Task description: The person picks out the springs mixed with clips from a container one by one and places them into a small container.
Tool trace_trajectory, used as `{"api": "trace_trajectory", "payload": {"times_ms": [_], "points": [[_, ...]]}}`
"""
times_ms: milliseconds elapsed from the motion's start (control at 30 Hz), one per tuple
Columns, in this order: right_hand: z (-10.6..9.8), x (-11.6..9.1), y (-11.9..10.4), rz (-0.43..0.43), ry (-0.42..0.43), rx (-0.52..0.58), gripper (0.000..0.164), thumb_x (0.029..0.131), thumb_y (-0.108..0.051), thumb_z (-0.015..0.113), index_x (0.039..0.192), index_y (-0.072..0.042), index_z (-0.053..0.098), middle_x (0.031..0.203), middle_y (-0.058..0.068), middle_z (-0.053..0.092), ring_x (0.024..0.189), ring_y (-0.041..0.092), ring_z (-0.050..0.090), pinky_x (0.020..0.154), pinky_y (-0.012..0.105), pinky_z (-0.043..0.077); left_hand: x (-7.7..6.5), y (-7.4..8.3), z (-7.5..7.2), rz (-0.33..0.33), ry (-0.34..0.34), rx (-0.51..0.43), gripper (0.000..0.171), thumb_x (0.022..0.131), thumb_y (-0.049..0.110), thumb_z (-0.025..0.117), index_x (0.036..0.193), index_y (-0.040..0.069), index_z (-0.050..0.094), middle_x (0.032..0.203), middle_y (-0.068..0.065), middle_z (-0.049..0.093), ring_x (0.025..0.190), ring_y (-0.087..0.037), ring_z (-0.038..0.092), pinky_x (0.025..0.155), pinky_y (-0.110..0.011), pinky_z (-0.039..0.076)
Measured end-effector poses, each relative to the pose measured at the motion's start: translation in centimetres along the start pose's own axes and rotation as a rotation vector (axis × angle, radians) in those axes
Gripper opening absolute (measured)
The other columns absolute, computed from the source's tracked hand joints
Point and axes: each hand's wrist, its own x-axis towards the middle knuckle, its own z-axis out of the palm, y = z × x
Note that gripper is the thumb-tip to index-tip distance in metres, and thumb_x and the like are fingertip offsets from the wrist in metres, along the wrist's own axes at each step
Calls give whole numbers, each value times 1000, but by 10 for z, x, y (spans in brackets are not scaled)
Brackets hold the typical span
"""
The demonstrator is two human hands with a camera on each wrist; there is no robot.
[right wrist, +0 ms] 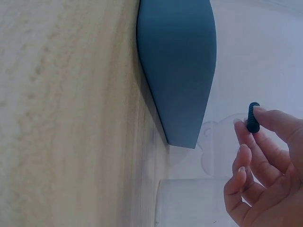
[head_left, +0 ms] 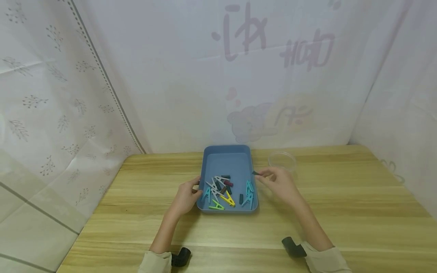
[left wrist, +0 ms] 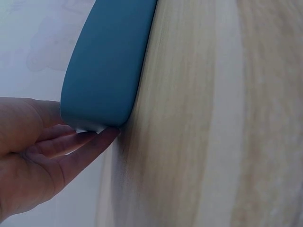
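Note:
A blue rectangular tray [head_left: 225, 163] lies on the table with several clothespins inside: yellow [head_left: 228, 198], green [head_left: 216, 205], grey [head_left: 214, 184] and teal ones [head_left: 249, 197]. Small ribbed springs, dark and red [head_left: 228, 183], are scattered among them. My left hand [head_left: 186, 195] holds the tray's left side, thumb up by the rim and fingertips low on the outer wall [left wrist: 102, 71]. Just beyond the right rim, my right hand [head_left: 278, 184] pinches a small dark spring [right wrist: 253, 117] between thumb and fingers, raised above the table.
A clear round plastic container [head_left: 281, 161] stands behind my right hand, right of the tray. The wooden table [head_left: 136, 212] meets a pale printed curtain [head_left: 177, 94] at the back. A black curved piece is attached at each sleeve.

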Motion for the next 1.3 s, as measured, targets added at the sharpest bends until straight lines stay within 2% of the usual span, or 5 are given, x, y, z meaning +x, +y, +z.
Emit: {"api": "trace_trajectory", "payload": {"times_ms": [467, 733, 1300], "points": [[-5, 0, 3, 23, -4, 15, 19, 100, -14, 73, 110, 2, 77, 111, 19, 76, 85, 26, 68, 73, 35, 55, 0, 2, 0, -7, 2, -4, 54, 99, -9, 61, 151, -13, 48, 135, -34, 64, 103, -45, 75, 84, -47, 65], [-11, 1, 3, 20, 11, 15, 21, 100, -16, 74, 111, 2, 77, 109, 19, 77, 76, 22, 64, 63, 29, 52, -1, 2, 0, -1, -2, 4, 54, 99, -9, 62, 151, -15, 46, 135, -36, 63, 102, -45, 75, 83, -48, 65], [-17, 0, 2, 40, 35, 13, 23, 99, -15, 74, 111, 4, 77, 110, 22, 77, 69, 18, 61, 53, 27, 49, 0, 2, -1, -21, -11, -5, 55, 99, -8, 62, 152, -13, 46, 137, -35, 62, 103, -44, 75, 82, -45, 65]]}}
